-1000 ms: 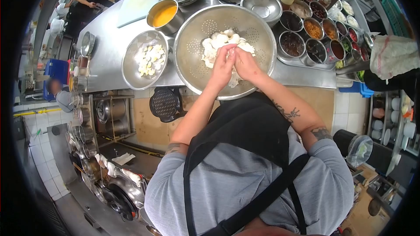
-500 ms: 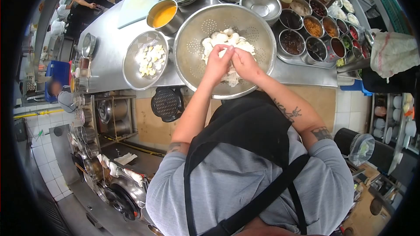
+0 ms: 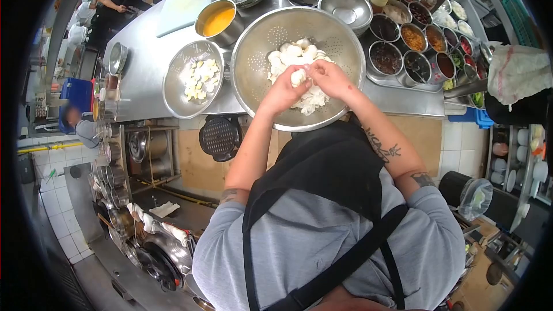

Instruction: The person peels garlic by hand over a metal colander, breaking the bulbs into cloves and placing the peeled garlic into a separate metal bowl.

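Apron straps, black and broad, cross a grey shirt nearest me, and two bare forearms reach out from it over the table (image 3: 147, 75), a dull steel top whose front edge runs just under the wrists. The left hand (image 3: 280, 93) and the right hand (image 3: 330, 80) meet above a large perforated colander (image 3: 256, 57), round and shiny, sitting at that edge. Both hands are closed in a pinching grip on one pale, lumpy piece (image 3: 298, 76), held between the fingertips just over the heap of similar white pieces (image 3: 291, 55) in the bowl's middle. Left of it, with a narrow gap, a smaller colander (image 3: 173, 89) holds yellowish-white bits. Beyond stands a pot of orange liquid (image 3: 219, 21), then stacked steel bowls (image 3: 344, 6). To the right, round tubs of sauces (image 3: 403, 52) crowd close, leaving little free steel.
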`<action>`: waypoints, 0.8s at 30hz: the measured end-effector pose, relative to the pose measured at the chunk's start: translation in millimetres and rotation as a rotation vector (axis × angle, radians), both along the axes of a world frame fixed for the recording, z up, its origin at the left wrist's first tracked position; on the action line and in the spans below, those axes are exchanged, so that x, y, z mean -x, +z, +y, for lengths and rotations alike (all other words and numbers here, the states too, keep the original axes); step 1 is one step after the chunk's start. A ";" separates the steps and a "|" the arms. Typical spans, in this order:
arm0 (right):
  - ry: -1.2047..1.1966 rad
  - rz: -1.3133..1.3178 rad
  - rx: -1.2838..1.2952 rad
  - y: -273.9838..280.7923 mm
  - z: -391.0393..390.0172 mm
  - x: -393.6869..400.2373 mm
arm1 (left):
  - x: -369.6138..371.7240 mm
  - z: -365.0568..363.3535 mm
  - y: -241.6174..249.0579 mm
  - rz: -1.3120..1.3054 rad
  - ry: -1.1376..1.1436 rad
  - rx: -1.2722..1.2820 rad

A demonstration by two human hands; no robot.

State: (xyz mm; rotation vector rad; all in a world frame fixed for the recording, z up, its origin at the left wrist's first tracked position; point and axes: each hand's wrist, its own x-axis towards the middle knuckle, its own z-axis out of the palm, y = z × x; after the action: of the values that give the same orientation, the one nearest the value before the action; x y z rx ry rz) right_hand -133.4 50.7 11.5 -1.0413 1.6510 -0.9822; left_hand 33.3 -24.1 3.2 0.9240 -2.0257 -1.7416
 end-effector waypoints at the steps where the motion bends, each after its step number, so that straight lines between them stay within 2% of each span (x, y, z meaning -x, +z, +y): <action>1: 0.037 0.017 0.023 1.2 2.2 -1.6 | -2.1 1.0 -2.9 0.015 -0.037 -0.075; 3: 0.122 0.051 0.070 4.3 7.6 -8.6 | -5.5 4.7 -1.5 0.028 -0.081 -0.269; 4: 0.111 -0.080 0.127 -5.5 5.5 -10.0 | -5.9 6.2 2.4 0.031 -0.087 -0.387; 5: 0.099 -0.212 0.183 -23.8 3.9 -11.5 | -4.8 7.0 4.8 0.003 -0.047 -0.291; 6: 0.084 -0.345 0.236 -25.8 3.5 -15.1 | -6.3 5.2 8.0 -0.004 -0.036 -0.327; 9: 0.020 -0.513 0.310 -27.2 5.5 -17.9 | -8.9 0.5 8.7 -0.003 -0.013 -0.400; 12: 0.030 -0.087 0.292 -26.6 2.8 -13.5 | -5.6 -1.2 2.1 0.034 0.010 -0.382; 15: 0.116 -0.113 0.266 -22.9 4.8 -16.2 | -4.4 -3.3 -0.9 0.043 0.093 -0.365; 18: 0.322 0.404 0.102 -11.5 6.7 -8.0 | -7.0 -5.9 -4.5 0.046 0.183 -0.268; 21: 0.100 0.499 0.301 -34.8 9.4 -5.4 | -11.9 -8.6 -12.1 0.048 0.115 -0.076; 23: 0.015 0.289 0.259 -44.2 0.4 -2.0 | -15.1 -10.7 -30.3 0.089 0.045 0.049; 24: -0.028 0.184 0.236 -46.6 -2.2 -1.1 | -15.2 -9.0 -26.7 0.142 0.043 -0.051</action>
State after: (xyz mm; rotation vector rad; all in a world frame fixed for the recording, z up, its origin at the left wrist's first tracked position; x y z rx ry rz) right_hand -132.4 48.5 -35.1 -1.3018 1.7306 -1.1486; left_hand 48.5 -33.1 -23.5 0.8279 -1.8671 -1.7894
